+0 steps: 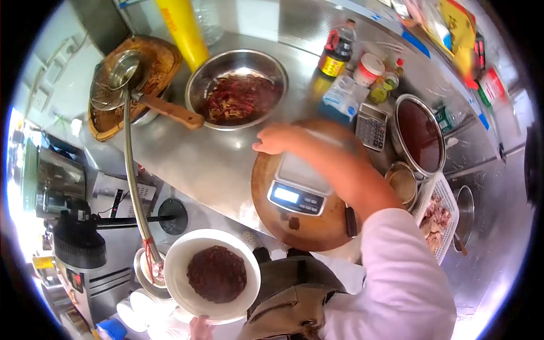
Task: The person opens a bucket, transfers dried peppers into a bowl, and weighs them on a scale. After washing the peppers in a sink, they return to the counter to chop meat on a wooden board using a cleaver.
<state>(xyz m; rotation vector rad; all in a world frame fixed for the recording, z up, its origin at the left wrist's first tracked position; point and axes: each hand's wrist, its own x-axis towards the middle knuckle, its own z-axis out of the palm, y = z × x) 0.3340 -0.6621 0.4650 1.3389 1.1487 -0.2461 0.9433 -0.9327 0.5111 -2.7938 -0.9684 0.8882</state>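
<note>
Okay, step in hand reads as a bowl-and-scale handling step, my judgement: white bowl (178, 277) is carried at the left, while the right arm reaches across the kitchen scale (297, 197). Next move calls for keeping the white bowl level and getting the forearm clear of the scale plate.

Left hand (201, 327) grips the near rim of the white bowl, fingers mostly hidden underneath; bowl is off the counter (198, 164), dark red food (217, 275) inside. Right hand (276, 139) is loosely curled, no held thing showing; can't tell how far open. It's beyond the scale, just beside the steel bowl (238, 61) with dried red pieces (241, 103); contact with its rim unclear. Scale sits on the round board (323, 235), display lit, reading illegible, well apart from left hand.
</note>
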